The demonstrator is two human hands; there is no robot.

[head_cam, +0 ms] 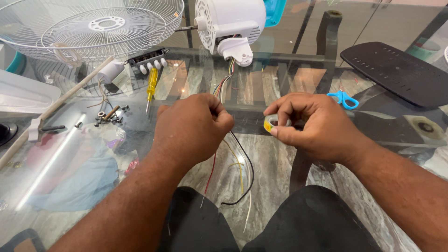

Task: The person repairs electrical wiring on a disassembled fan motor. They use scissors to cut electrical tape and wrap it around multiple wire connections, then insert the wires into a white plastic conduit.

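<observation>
A glass worktop carries a white wire fan guard at the far left and a white fan motor behind the hands. A black flat panel lies at the right. The left hand has its grip pressed together around a bundle of coloured wires running down from the motor. The right hand pinches a small roll of tape just beside it. A yellow screwdriver, blue scissors and loose screws lie nearby.
</observation>
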